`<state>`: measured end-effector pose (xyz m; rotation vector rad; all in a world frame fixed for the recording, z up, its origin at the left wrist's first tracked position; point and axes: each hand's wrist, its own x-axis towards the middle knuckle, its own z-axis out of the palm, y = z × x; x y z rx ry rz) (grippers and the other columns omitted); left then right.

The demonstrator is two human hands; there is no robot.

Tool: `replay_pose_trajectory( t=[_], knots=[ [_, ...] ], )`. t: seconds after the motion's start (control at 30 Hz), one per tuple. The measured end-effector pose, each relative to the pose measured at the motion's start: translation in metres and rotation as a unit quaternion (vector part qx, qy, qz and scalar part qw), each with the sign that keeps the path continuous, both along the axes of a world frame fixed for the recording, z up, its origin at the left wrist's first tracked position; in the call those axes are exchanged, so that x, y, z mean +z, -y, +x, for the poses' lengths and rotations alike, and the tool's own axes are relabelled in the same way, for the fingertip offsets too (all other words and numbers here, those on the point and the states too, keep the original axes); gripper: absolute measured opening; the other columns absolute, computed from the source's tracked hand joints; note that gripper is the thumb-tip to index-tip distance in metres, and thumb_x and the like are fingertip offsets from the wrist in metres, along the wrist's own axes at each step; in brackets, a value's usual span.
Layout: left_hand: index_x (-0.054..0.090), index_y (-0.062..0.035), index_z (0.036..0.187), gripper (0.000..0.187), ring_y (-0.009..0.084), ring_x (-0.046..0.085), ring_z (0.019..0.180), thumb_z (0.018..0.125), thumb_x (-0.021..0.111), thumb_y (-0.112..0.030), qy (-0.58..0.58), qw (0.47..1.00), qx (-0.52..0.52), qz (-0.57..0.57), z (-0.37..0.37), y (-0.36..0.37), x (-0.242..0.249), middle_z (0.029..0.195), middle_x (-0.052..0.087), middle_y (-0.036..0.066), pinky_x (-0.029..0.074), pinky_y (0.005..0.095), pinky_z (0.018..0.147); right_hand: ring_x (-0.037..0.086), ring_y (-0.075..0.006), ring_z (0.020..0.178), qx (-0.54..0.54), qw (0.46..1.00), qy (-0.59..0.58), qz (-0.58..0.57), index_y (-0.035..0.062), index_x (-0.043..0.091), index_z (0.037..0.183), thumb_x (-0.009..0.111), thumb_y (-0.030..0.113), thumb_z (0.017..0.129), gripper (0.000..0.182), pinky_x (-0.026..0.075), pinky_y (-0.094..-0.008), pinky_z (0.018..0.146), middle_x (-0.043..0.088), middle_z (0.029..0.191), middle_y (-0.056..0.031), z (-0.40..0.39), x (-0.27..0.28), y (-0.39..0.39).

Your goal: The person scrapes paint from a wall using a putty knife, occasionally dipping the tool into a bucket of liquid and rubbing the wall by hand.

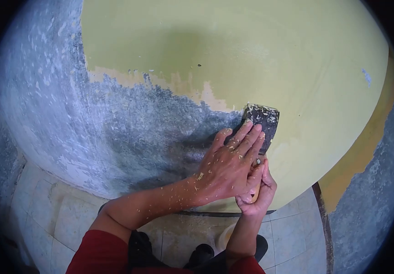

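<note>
A dark metal scraper blade (264,119) lies flat against a wall, at the edge where pale yellow-green paint (260,59) meets bare grey plaster (128,128). My left hand (229,164) presses its fingers on the blade, flecked with paint chips. My right hand (258,194) sits just below, wrapped around the scraper's wooden handle (254,197), mostly hidden by the fingers.
Tan undercoat shows along the paint edge (183,89) and in a strip at the right (365,146). Pale floor tiles (64,214) lie below the wall. My dark trousers and shoes (201,255) are at the bottom, with red sleeves (99,253).
</note>
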<state>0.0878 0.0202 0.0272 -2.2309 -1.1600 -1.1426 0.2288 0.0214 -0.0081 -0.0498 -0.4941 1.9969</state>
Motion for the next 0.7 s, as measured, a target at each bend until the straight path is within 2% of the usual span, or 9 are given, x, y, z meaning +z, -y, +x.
replay_pose_trajectory(
  t=[0.07, 0.13, 0.27, 0.33, 0.47, 0.53, 0.57, 0.7],
  knots=[
    [0.053, 0.0026, 0.137, 0.061, 0.0302, 0.039, 0.142, 0.092, 0.056, -0.039, -0.003, 1.000, 0.006, -0.001, -0.003, 0.005, -0.009, 0.150, 0.045, 0.018, 0.028, 0.0490, 0.107, 0.041, -0.0130, 0.037, -0.053, 0.998, 0.009, -0.044, 0.0067, 0.060, 0.107, 0.041, 0.037, 0.105, 0.036, 0.032, -0.0253, 0.030, 0.061, 0.069, -0.0083, -0.008, 0.003, 0.009],
    [0.053, 0.0022, 0.137, 0.060, 0.0303, 0.039, 0.141, 0.092, 0.056, -0.038, 0.016, 1.000, -0.004, -0.017, -0.008, 0.011, -0.028, 0.150, 0.045, 0.018, 0.030, 0.0487, 0.106, 0.044, -0.0128, 0.039, -0.043, 0.999, 0.015, -0.027, 0.0076, 0.060, 0.110, 0.042, 0.036, 0.105, 0.034, 0.034, -0.0250, 0.030, 0.063, 0.072, -0.0080, -0.008, -0.015, 0.009],
    [0.052, 0.0005, 0.138, 0.060, 0.0305, 0.041, 0.140, 0.092, 0.056, -0.037, -0.007, 1.000, 0.028, 0.005, -0.021, 0.005, -0.006, 0.150, 0.044, 0.017, 0.034, 0.0480, 0.101, 0.048, -0.0127, 0.043, -0.038, 0.997, 0.030, -0.059, 0.0077, 0.059, 0.112, 0.043, 0.036, 0.105, 0.033, 0.033, -0.0238, 0.031, 0.066, 0.081, -0.0073, -0.013, -0.002, 0.003],
    [0.051, 0.0025, 0.139, 0.061, 0.0297, 0.037, 0.142, 0.093, 0.053, -0.038, 0.002, 1.000, 0.025, -0.009, -0.021, 0.010, -0.001, 0.152, 0.042, 0.017, 0.034, 0.0492, 0.103, 0.050, -0.0126, 0.049, 0.007, 0.999, 0.032, 0.014, 0.0232, 0.051, 0.129, 0.042, 0.038, 0.105, 0.029, 0.039, -0.0223, 0.037, 0.062, 0.087, -0.0060, -0.011, 0.002, 0.002],
    [0.050, 0.0025, 0.139, 0.062, 0.0293, 0.035, 0.143, 0.093, 0.053, -0.038, -0.012, 0.999, 0.010, -0.028, -0.028, 0.014, -0.019, 0.153, 0.040, 0.016, 0.036, 0.0480, 0.100, 0.049, -0.0129, 0.049, -0.013, 0.999, 0.030, 0.016, 0.0239, 0.050, 0.131, 0.043, 0.037, 0.105, 0.029, 0.038, -0.0226, 0.037, 0.061, 0.087, -0.0062, -0.016, -0.020, 0.008],
    [0.050, 0.0028, 0.139, 0.062, 0.0295, 0.035, 0.143, 0.093, 0.053, -0.039, 0.000, 1.000, 0.009, -0.029, -0.028, 0.007, -0.024, 0.153, 0.041, 0.017, 0.037, 0.0473, 0.100, 0.049, -0.0132, 0.049, -0.018, 0.998, 0.054, -0.042, 0.0237, 0.048, 0.132, 0.043, 0.036, 0.105, 0.030, 0.038, -0.0227, 0.036, 0.060, 0.084, -0.0070, -0.013, -0.015, 0.005],
    [0.049, 0.0025, 0.140, 0.064, 0.0294, 0.035, 0.144, 0.093, 0.054, -0.040, -0.011, 0.999, 0.024, -0.029, -0.027, 0.009, -0.013, 0.153, 0.040, 0.018, 0.037, 0.0468, 0.100, 0.049, -0.0138, 0.049, 0.011, 0.999, 0.032, -0.028, 0.0235, 0.047, 0.134, 0.044, 0.036, 0.105, 0.032, 0.038, -0.0229, 0.036, 0.059, 0.085, -0.0083, -0.013, -0.006, 0.001],
    [0.043, 0.0000, 0.145, 0.069, 0.0282, 0.030, 0.146, 0.092, 0.056, -0.042, -0.017, 0.998, 0.026, -0.053, -0.028, 0.016, -0.001, 0.157, 0.034, 0.017, 0.037, 0.0469, 0.100, 0.050, -0.0158, 0.050, 0.015, 0.999, 0.030, -0.009, 0.0256, 0.045, 0.138, 0.046, 0.038, 0.104, 0.036, 0.039, -0.0242, 0.036, 0.060, 0.089, -0.0091, -0.012, 0.001, 0.009]
  ],
)
